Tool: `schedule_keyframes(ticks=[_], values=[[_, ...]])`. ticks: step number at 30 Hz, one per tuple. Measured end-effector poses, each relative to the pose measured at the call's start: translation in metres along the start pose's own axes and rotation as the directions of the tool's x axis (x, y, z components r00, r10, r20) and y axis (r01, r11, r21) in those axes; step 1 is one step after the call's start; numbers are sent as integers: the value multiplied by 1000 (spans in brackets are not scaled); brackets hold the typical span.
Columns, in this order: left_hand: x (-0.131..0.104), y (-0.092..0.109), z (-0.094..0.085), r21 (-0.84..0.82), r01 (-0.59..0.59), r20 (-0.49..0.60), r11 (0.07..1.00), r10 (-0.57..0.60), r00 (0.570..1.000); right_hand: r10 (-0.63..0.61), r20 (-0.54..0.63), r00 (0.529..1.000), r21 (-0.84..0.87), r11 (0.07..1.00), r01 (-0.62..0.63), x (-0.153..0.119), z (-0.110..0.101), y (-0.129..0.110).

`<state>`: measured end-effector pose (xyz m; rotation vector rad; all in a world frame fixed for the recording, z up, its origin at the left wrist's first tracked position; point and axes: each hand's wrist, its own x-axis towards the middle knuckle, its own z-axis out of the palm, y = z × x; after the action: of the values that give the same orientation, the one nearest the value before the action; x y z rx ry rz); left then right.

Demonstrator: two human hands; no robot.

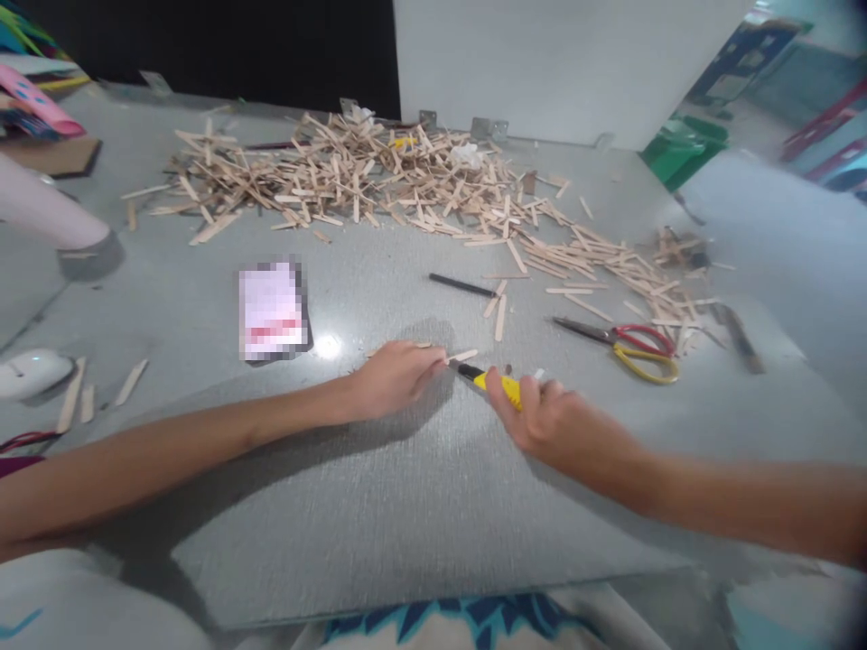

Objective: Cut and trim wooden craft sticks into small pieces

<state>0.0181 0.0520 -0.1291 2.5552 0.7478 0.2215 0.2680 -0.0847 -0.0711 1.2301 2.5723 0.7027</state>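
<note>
In the middle of the table, my left hand point(403, 375) is closed on a thin wooden craft stick point(464, 356), whose end pokes out to the right past the fingertips. My right hand point(548, 415) is wrapped round a yellow utility knife point(505, 388) with a black tip. The knife's blade points left and meets the stick close beside my left fingertips. Whether it has cut into the wood I cannot make out. A dark pen-like rod point(461, 285) and short stick pieces point(500, 318) lie just beyond my hands.
A large heap of craft sticks point(325, 181) spreads along the back and right. Scissors point(627, 348) with red and yellow handles lie at right. A blurred-out pink-white item point(272, 311), a white mouse point(33, 373) and a pale cylinder point(47, 208) are at left. The glass-like table edge point(433, 605) runs in front.
</note>
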Motion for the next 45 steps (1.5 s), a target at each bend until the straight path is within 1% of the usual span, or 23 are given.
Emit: schedule_keyframes(ticks=[4, 6, 8, 12, 14, 16, 19, 21, 23, 25, 28, 29, 31, 33, 35, 36, 38, 40, 42, 43, 44, 45], values=[[2, 1, -1, 12, -13, -2, 1000, 13, 1000, -101, 17, 995, 120, 988, 98, -2, 36, 42], [2, 2, -1, 23, -17, -3, 1000, 17, 1000, -118, 44, 992, 167, 980, 109, -1, 45, 50], [2, 2, -1, 33, -21, -2, 999, 21, 1000, -102, 77, 992, 170, 982, 88, -2, 43, 43], [0, 2, 1, 52, -29, -7, 998, 30, 1000, 1, 109, 994, 119, 993, -15, -5, 18, 9], [-1, 1, 1, 61, -28, -14, 998, 29, 999, 31, 115, 993, 131, 990, -46, -6, 12, 1], [-1, 2, 1, 68, -27, -17, 997, 28, 999, 31, 125, 992, 183, 982, -54, -4, 16, 6], [-1, 3, 1, 78, -23, -18, 997, 25, 1000, -1, 136, 991, 283, 958, -38, 1, 31, 28], [-1, 3, 0, 85, -18, -16, 996, 19, 1000, -28, 132, 991, 301, 953, -13, 3, 39, 40], [-1, 4, 0, 88, -12, -12, 996, 13, 1000, -47, 112, 993, 285, 958, 13, 3, 39, 40], [-1, 4, 0, 88, -7, -8, 996, 8, 1000, -27, 73, 997, 239, 971, 9, 0, 34, 30], [-2, 4, 0, 81, 0, -4, 997, 0, 1000, 35, -3, 999, 118, 992, -35, -6, 27, 11], [-2, 4, 0, 76, 4, -3, 997, -4, 1000, 30, -31, 999, 78, 997, -28, -7, 27, 8], [-2, 4, 1, 60, 14, -2, 998, -14, 1000, -13, -94, 995, 14, 1000, 15, -8, 31, 8], [-2, 4, 1, 38, 27, -2, 999, -27, 1000, -67, -153, 986, -26, 998, 64, -7, 39, 14], [-2, 4, 1, 7, 41, -2, 999, -41, 999, -83, -174, 981, -39, 996, 78, -6, 44, 19], [-2, 4, 1, -13, 48, -4, 999, -48, 999, -72, -167, 983, -30, 997, 68, -6, 45, 20], [-1, 5, 0, -62, 63, -14, 996, -64, 998, -33, -106, 994, 26, 999, 36, -6, 43, 20], [-1, 6, -2, -120, 86, -34, 989, -90, 995, 13, -7, 1000, 114, 993, -12, -5, 38, 19], [0, 6, -5, -187, 120, -69, 975, -134, 989, 69, 93, 993, 228, 970, -88, -4, 33, 22], [1, 7, -7, -221, 137, -92, 966, -161, 983, 100, 136, 986, 305, 942, -138, -3, 31, 25], [1, 7, -9, -250, 152, -114, 956, -185, 976, 133, 173, 976, 399, 896, -193, -2, 30, 27], [2, 8, -10, -291, 162, -132, 943, -207, 969, 162, 206, 965, 506, 827, -246, 0, 28, 30]])
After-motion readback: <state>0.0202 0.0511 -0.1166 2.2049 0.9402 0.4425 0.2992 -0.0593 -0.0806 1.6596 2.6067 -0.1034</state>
